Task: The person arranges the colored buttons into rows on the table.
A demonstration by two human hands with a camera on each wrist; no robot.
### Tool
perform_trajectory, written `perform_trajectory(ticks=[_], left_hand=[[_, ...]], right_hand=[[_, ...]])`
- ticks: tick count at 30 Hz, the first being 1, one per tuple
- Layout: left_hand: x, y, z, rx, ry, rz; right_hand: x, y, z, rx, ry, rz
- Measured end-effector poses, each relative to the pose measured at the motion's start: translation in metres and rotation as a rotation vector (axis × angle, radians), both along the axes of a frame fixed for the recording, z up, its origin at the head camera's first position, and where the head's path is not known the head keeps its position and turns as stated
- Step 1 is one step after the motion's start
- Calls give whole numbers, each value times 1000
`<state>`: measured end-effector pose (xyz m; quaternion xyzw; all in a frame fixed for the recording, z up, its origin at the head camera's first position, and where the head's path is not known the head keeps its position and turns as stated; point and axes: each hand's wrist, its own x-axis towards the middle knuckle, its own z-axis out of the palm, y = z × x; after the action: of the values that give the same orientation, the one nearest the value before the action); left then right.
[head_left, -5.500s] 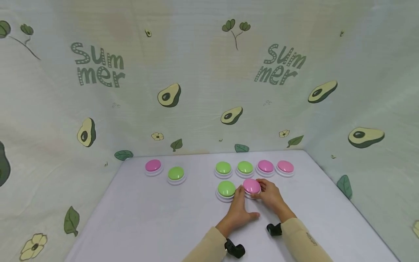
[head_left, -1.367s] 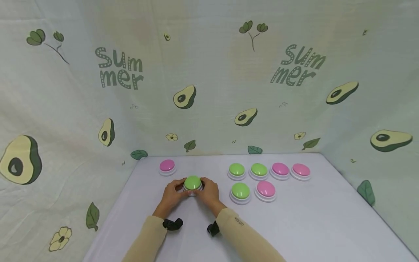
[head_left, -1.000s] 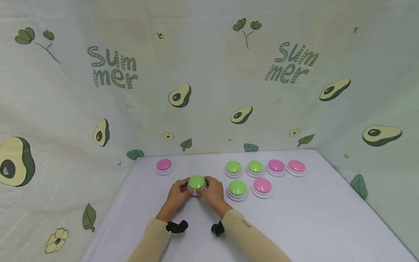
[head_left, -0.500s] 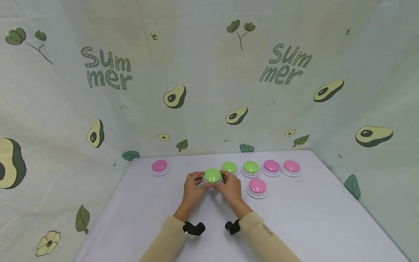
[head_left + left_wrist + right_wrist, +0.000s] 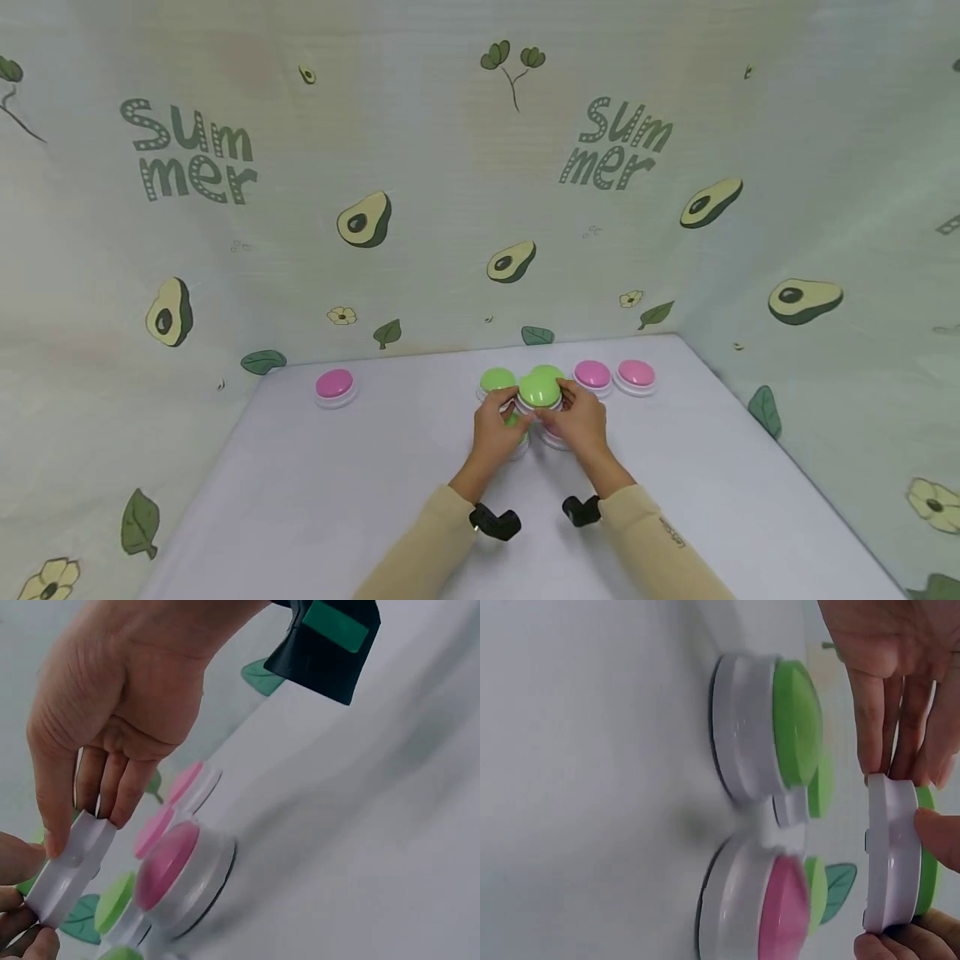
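Observation:
A green push button (image 5: 539, 390) with a white round base is held above the table, between both hands. On its left side my left hand (image 5: 491, 429) grips the base; on its right side my right hand (image 5: 587, 421) does the same. The right wrist view shows the held button (image 5: 892, 859) edge-on, apart from the table. Below it stand a front green button (image 5: 799, 724) and a front pink button (image 5: 786, 907), both partly hidden by the hands in the head view. In the left wrist view, fingers pinch the white base (image 5: 71, 870) from both ends.
Behind the hands is a row: a green button (image 5: 497, 379), a partly covered green one (image 5: 548, 368), and two pink buttons (image 5: 592, 372). One pink button (image 5: 334, 383) sits alone at the far left. Printed cloth (image 5: 427, 275) closes off the white table (image 5: 337, 500) behind.
Both hands took hold of the separate green button at left, lifted it and carried it right, over the front pair. Earlier, they were at the front pink button. The view has shifted slightly.

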<state>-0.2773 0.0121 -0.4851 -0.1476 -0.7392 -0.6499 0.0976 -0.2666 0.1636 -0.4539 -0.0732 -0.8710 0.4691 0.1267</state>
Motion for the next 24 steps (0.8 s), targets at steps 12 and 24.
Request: perform_trajectory(ticks=[12, 24], left_hand=[[14, 79, -2, -119, -61, -225], [27, 110, -14, -139, -214, -368]], right_hand=[[10, 82, -3, -4, -76, -45], [11, 116, -20, -48, -159, -17]])
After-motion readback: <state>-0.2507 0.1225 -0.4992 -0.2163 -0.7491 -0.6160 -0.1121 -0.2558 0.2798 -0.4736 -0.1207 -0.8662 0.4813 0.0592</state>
